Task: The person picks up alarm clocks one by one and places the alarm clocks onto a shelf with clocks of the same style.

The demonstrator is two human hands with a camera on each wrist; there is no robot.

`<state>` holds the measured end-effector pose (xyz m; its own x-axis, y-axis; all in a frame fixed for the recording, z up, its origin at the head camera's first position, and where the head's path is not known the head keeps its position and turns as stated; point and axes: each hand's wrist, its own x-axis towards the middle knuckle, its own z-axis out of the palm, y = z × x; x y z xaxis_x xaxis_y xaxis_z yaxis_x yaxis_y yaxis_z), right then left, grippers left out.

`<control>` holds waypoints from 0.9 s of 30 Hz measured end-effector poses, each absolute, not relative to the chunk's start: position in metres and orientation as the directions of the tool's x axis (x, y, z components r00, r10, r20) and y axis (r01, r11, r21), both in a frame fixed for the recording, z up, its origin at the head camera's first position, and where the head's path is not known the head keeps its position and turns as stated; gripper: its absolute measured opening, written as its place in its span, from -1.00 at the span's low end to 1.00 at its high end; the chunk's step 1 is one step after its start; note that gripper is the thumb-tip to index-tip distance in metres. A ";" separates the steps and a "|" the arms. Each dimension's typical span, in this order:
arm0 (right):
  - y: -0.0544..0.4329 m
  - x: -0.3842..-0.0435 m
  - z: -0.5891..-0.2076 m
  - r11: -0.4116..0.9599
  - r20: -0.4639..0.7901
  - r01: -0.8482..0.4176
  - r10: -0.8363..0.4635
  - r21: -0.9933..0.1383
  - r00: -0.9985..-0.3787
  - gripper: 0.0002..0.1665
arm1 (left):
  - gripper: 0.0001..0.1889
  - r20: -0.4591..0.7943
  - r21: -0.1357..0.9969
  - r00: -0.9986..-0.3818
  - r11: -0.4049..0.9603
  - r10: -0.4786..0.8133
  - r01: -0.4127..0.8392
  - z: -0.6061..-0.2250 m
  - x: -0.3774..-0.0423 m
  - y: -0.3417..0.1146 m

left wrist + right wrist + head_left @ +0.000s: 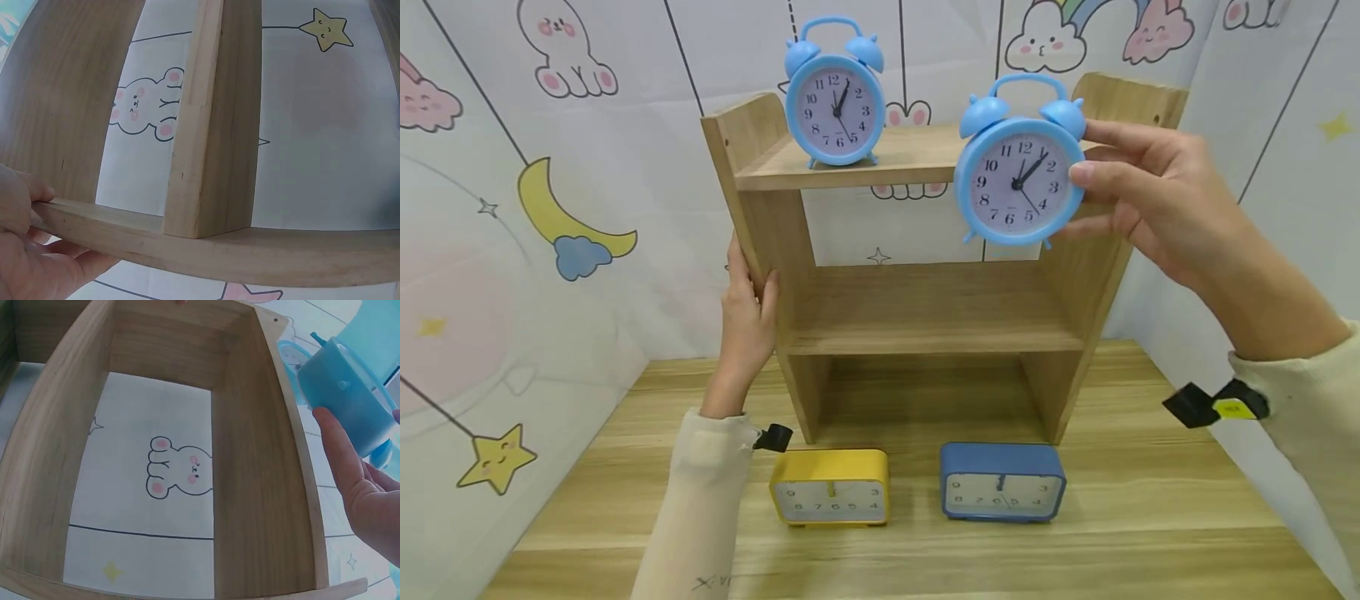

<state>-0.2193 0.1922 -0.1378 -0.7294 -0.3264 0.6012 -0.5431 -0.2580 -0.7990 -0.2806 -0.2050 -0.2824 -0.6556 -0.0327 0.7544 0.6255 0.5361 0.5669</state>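
Observation:
My right hand (1165,200) grips a light-blue twin-bell alarm clock (1017,187) by its right side, thumb on the front rim. In the head view the clock overlaps the right part of the top shelf, its face toward me. The right wrist view shows the clock's back and side (347,394) with a finger along it. A wooden shelf unit (936,308) stands in the middle, and my left hand (748,321) grips the edge of its left side panel, thumb inward. A second light-blue twin-bell alarm clock (835,108) stands upright on the top shelf at the left.
On the wooden table (1135,517), before the shelf unit, are a yellow rectangular clock (830,487) at left and a blue rectangular clock (1003,482) at right. A white backdrop (662,192) with cartoon prints rises behind and at both sides.

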 end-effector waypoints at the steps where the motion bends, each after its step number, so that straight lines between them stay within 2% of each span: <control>1: 0.193 -0.221 -0.137 -0.269 0.596 -0.532 -0.330 -0.803 -0.732 -0.51 | -0.32 0.755 0.566 -0.655 0.536 -0.031 0.627 -0.283 -0.280 -0.205; 11: 0.198 -0.231 -0.111 -0.332 0.581 -0.489 -0.299 -0.807 -0.757 -0.49 | -0.32 0.763 0.558 -0.646 0.527 -0.022 0.642 -0.284 -0.281 -0.205; 18: 0.201 -0.241 -0.096 -0.342 0.536 -0.447 -0.233 -0.826 -0.812 -0.48 | -0.32 0.766 0.557 -0.642 0.526 -0.025 0.643 -0.283 -0.280 -0.206; 27: 0.199 -0.252 -0.086 -0.239 0.504 -0.454 -0.222 -0.858 -0.835 -0.42 | -0.33 0.772 0.549 -0.635 0.534 -0.029 0.643 -0.284 -0.280 -0.205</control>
